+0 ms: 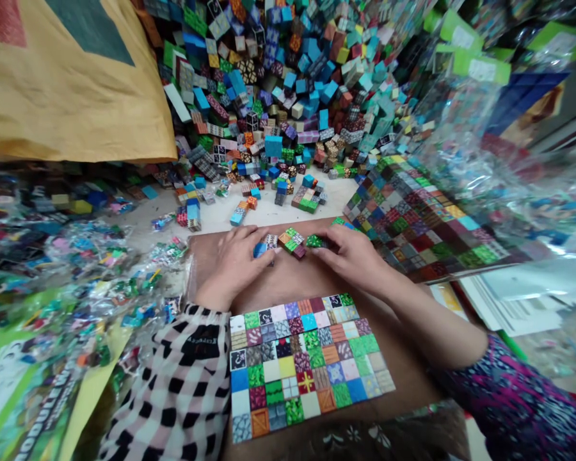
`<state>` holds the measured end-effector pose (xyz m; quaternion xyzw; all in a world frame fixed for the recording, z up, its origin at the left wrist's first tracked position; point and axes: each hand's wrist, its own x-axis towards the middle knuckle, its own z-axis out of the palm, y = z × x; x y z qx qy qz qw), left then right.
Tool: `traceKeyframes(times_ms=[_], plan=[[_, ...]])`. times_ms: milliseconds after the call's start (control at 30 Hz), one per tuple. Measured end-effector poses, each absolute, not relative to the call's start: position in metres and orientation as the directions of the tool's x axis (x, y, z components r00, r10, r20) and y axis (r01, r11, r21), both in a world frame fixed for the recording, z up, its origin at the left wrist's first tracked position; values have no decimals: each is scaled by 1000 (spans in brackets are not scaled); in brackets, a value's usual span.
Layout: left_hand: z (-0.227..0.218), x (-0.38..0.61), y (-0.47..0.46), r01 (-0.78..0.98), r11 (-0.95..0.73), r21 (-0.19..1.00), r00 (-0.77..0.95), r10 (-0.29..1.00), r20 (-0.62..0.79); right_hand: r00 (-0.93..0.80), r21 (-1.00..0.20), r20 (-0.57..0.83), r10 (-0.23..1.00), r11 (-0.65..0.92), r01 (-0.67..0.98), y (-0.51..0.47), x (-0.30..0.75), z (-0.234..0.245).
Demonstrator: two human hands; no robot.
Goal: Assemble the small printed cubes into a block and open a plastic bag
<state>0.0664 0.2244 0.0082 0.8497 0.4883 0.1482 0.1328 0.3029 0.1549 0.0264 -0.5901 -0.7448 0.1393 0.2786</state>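
My left hand [240, 264] lies at the left of the brown board, thumb and forefinger closed around a blue block [259, 250] beside a black-and-white patterned block [271, 241]. Opposite it, my right hand [352, 256] pinches a green patterned block [314, 241] at the fingertips. Between the hands sits a small cluster of joined cubes [293, 243] in green, orange and purple, apart from both. Nearer to me, a flat slab of patterned cubes [307, 365] in rows lies on the board, its upper rows slightly offset from the lower ones.
The brown board [211, 253] rests on a white table [211, 214]. Behind rises a large heap of loose cubes [278, 96]. A bigger cube panel [413, 218] leans at the right. Bagged pieces [91, 256] crowd the left, below a yellow cloth or sack [77, 96].
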Motion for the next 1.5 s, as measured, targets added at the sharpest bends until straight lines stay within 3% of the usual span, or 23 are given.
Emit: traceKeyframes(times_ms=[133, 333, 433, 600, 867, 1333, 1500], plan=[[8, 66, 225, 789, -488, 373, 480, 869, 122, -152, -430, 234, 960, 242, 870, 153, 304, 27], [6, 66, 227, 791, -485, 373, 483, 869, 106, -200, -41, 221, 954, 214, 976, 153, 305, 24], [7, 66, 227, 784, -489, 381, 485, 867, 114, -248, 39, 165, 955, 245, 969, 152, 293, 23], [6, 66, 227, 784, -488, 383, 482, 868, 119, -311, -89, 118, 943, 322, 943, 154, 280, 20], [6, 66, 226, 785, -487, 383, 482, 868, 115, -269, -362, 75, 960, 277, 890, 156, 294, 23], [6, 66, 227, 776, -494, 393, 487, 864, 124, -309, -304, 87, 947, 321, 897, 160, 292, 17], [6, 66, 227, 768, -493, 409, 487, 864, 129, -297, -344, 101, 950, 313, 885, 160, 293, 17]])
